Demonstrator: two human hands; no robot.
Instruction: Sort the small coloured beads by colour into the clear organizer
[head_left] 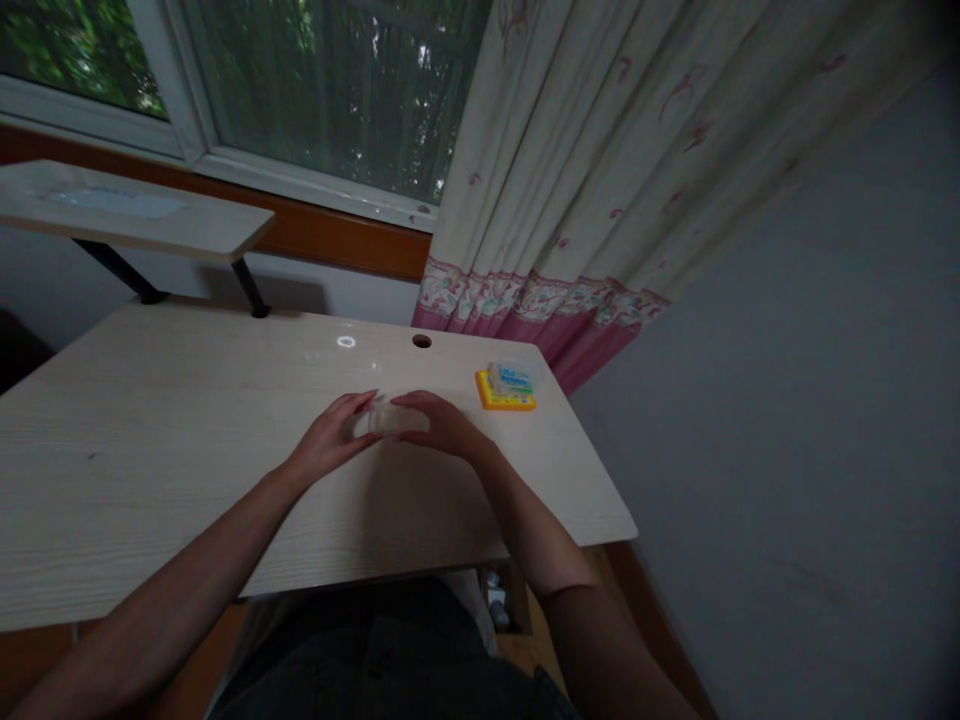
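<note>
Between my two hands is a small, pale, translucent box-like object [397, 418], low over the middle of the desk; its exact kind is too blurred to make out. My left hand [335, 432] grips its left end, thumb at the near side and fingers at the far side. At the other end, my right hand [444, 424] curls round it in the same way. A yellow flat pack [507, 404] lies to the right of my right hand, with a clear and blue plastic packet [512, 379] on top of it.
The pale wood desk [187, 400] has a round cable hole [421, 341] near its back edge. A raised shelf [217, 225] on black legs stands at the back left. Behind are a window and a floral curtain [540, 200]; a wall [787, 400] rises at the right.
</note>
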